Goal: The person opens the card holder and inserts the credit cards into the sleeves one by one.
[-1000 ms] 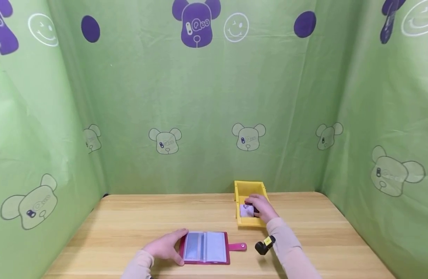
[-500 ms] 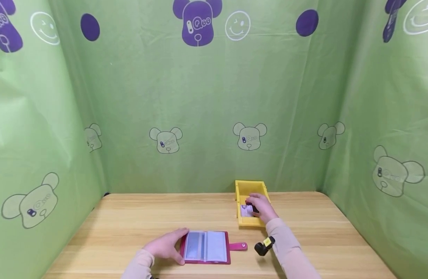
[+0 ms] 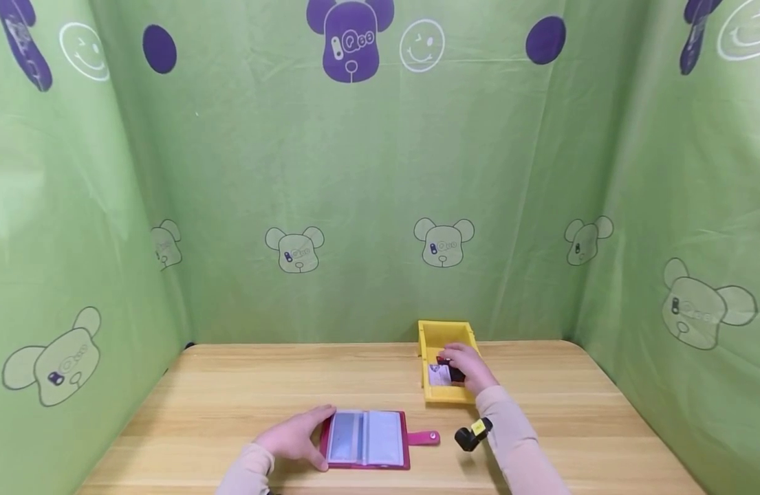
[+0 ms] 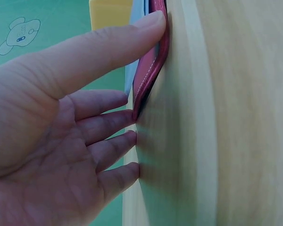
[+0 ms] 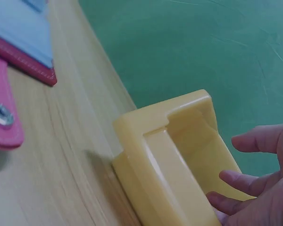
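Observation:
A pinkish-red card holder (image 3: 382, 438) with clear plastic sleeves lies spread on the table, its strap (image 3: 424, 438) pointing right. My left hand (image 3: 293, 434) is at its left edge, thumb resting on the cover (image 4: 148, 77) and the other fingertips against the tabletop. My right hand (image 3: 470, 366) reaches into a yellow bin (image 3: 449, 394), its fingers and thumb spread apart in the right wrist view. Under and beside those fingers lie a white printed card (image 3: 439, 375) and a dark item (image 3: 457, 375) with some red near it, partly hidden by the hand.
The wooden table (image 3: 262, 378) runs back to a green curtain (image 3: 367, 289) printed with bear heads, which also hangs at both sides. A black wrist camera (image 3: 469, 437) sticks out from the right sleeve, low over the table.
My right hand has shifted very slightly to the right in the bin, and the white card moved slightly with more dark item showing. The left hand and card holder stay put.

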The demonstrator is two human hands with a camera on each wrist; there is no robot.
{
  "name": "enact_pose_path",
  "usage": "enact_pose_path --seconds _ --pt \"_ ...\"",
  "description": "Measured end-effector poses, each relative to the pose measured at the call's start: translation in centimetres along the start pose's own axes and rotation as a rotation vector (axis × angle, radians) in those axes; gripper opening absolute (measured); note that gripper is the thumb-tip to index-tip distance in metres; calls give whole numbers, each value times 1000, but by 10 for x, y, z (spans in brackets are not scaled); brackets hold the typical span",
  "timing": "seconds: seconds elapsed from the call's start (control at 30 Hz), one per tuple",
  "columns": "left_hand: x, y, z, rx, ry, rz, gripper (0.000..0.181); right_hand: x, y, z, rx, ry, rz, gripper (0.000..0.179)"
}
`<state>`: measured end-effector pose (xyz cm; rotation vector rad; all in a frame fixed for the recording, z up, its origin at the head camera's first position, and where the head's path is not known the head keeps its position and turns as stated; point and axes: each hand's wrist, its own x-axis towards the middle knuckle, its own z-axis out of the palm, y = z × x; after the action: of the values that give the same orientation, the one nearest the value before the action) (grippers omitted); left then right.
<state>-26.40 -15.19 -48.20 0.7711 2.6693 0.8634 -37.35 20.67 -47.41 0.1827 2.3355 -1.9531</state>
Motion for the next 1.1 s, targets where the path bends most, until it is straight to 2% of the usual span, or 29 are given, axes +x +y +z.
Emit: enact_pose_path --seconds 0.2,0.43,0.73,0.87,1.1 --pt "0 -1 1 4 -1 -3 97 -3 1 -3 -2 -8 -29 61" --pt "1 -2 2 7 -1 -12 97 -8 -2 4 12 15 0 56" --pt "4 -3 1 -26 1 -28 99 -3 -4 6 1 32 -53 55" --pt "5 -6 2 -15 -1 -29 99 -1 -1 5 2 11 -57 57" --pt "4 -5 2 -18 -3 -24 99 1 2 5 -92 -20 -42 62"
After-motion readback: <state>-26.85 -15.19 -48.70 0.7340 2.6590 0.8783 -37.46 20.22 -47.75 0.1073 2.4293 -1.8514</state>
